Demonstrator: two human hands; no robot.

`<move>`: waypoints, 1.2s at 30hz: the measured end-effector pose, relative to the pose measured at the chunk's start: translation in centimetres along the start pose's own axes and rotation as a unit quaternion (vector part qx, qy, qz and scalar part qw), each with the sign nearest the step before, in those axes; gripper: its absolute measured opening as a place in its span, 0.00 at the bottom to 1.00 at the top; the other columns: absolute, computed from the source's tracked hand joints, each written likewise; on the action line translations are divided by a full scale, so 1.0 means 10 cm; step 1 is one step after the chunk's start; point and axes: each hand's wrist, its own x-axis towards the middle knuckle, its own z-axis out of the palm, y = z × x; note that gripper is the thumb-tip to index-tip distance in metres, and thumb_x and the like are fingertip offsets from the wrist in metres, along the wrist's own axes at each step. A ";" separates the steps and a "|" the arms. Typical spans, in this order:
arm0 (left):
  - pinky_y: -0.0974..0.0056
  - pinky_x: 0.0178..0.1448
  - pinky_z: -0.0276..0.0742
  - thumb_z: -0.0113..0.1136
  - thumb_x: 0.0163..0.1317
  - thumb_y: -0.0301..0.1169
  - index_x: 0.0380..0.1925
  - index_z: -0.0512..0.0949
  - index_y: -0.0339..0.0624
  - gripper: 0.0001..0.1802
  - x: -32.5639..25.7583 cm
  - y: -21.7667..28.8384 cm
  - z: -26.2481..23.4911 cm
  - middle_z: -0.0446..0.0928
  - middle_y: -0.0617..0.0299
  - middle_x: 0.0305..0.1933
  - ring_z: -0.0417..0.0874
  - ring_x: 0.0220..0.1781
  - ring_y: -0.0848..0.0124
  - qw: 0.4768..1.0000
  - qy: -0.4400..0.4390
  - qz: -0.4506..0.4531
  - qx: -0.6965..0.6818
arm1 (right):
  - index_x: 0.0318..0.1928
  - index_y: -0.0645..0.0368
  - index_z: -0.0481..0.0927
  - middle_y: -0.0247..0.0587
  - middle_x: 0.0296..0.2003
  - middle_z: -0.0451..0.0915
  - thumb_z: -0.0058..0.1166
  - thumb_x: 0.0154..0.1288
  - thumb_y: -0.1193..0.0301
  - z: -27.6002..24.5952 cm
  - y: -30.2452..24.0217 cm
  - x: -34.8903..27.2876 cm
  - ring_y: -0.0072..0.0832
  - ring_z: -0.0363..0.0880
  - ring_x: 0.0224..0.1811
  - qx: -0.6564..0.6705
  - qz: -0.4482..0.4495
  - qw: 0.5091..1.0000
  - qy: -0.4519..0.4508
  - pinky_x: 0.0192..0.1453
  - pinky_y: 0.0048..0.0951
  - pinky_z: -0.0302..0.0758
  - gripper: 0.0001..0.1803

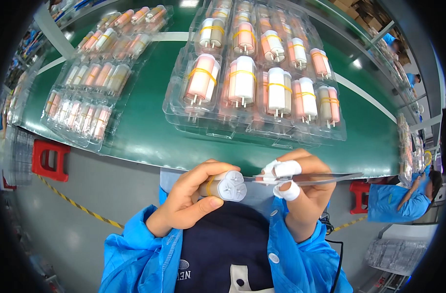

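My left hand (pixel 183 204) is wrapped round a bundle of three pale grey capped tubes (pixel 232 187), bound with a yellow rubber band. The tubes' capped ends point to the right, and small metal pins show on them. In my right hand (pixel 308 198) a pair of metal tweezers (pixel 330 177) is pinched between thumb and fingers, with white coverings on the fingertips. The tweezers' tips point left and come close to the bundle's end; whether they touch it I cannot tell. Both hands are in front of the green table's near edge (pixel 149 146).
Beyond my hands, a stack of clear plastic trays (pixel 223 131) holds several banded pink, white and grey tube bundles. More filled trays (pixel 86 139) lie to the left. Red stools (pixel 51 160) stand below the table. A person in blue (pixel 399 201) is at the far right.
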 end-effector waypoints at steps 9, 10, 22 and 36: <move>0.63 0.60 0.68 0.60 0.56 0.19 0.60 0.57 0.36 0.33 0.00 -0.09 0.09 0.71 0.50 0.54 0.72 0.57 0.67 0.999 0.028 0.026 0.027 | 0.41 0.65 0.81 0.47 0.36 0.80 0.63 0.53 0.79 -0.02 0.12 -0.07 0.28 0.80 0.38 -0.065 0.039 0.997 -0.035 0.40 0.25 0.75 0.13; 0.63 0.60 0.68 0.60 0.56 0.17 0.61 0.55 0.37 0.34 -0.04 -0.11 0.07 0.70 0.50 0.54 0.72 0.57 0.67 0.999 0.027 0.016 0.012 | 0.41 0.65 0.81 0.47 0.36 0.80 0.63 0.53 0.79 -0.03 0.12 -0.06 0.28 0.80 0.38 -0.079 0.030 0.996 -0.031 0.40 0.25 0.75 0.13; 0.60 0.62 0.67 0.50 0.64 0.24 0.54 0.62 0.33 0.19 0.01 -0.19 0.14 0.65 0.41 0.59 0.72 0.58 0.62 0.994 0.036 0.059 0.089 | 0.38 0.67 0.81 0.48 0.36 0.79 0.63 0.52 0.81 0.00 0.11 -0.11 0.28 0.80 0.36 0.007 0.013 0.998 0.060 0.39 0.26 0.77 0.10; 0.62 0.62 0.67 0.55 0.61 0.21 0.57 0.62 0.30 0.24 0.00 -0.20 0.14 0.64 0.46 0.56 0.71 0.58 0.61 0.988 0.055 0.089 0.116 | 0.36 0.65 0.82 0.48 0.33 0.82 0.64 0.51 0.80 0.02 0.10 -0.10 0.28 0.82 0.33 -0.116 -0.016 0.993 -0.012 0.35 0.24 0.77 0.10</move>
